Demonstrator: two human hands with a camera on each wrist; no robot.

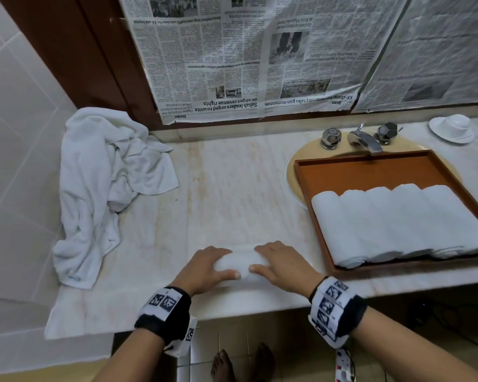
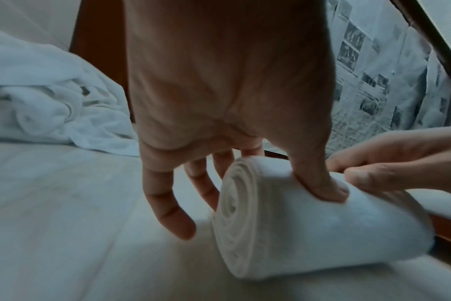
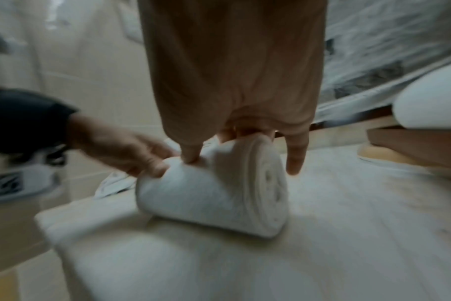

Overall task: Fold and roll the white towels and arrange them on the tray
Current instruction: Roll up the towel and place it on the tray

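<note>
A tightly rolled white towel (image 1: 242, 264) lies across the marble counter (image 1: 232, 188) near its front edge. My left hand (image 1: 211, 267) grips the roll's left half and my right hand (image 1: 280, 261) its right half. On each hand the thumb presses the near side and the fingers curl over the far side. The left wrist view shows the roll's spiral end (image 2: 234, 215) with my left thumb (image 2: 324, 183) dug into it. In the right wrist view the roll (image 3: 214, 195) looks the same. To the right, a brown tray (image 1: 362, 157) holds several rolled towels (image 1: 398, 219) side by side.
A heap of unfolded white towels (image 1: 108, 172) lies at the counter's left end against the tiled wall. The tray sits over a sink (image 1: 291, 172) with a chrome faucet (image 1: 366, 139). A white cup and saucer (image 1: 453, 128) stand at the far right. Newspaper (image 1: 246, 64) covers the wall behind.
</note>
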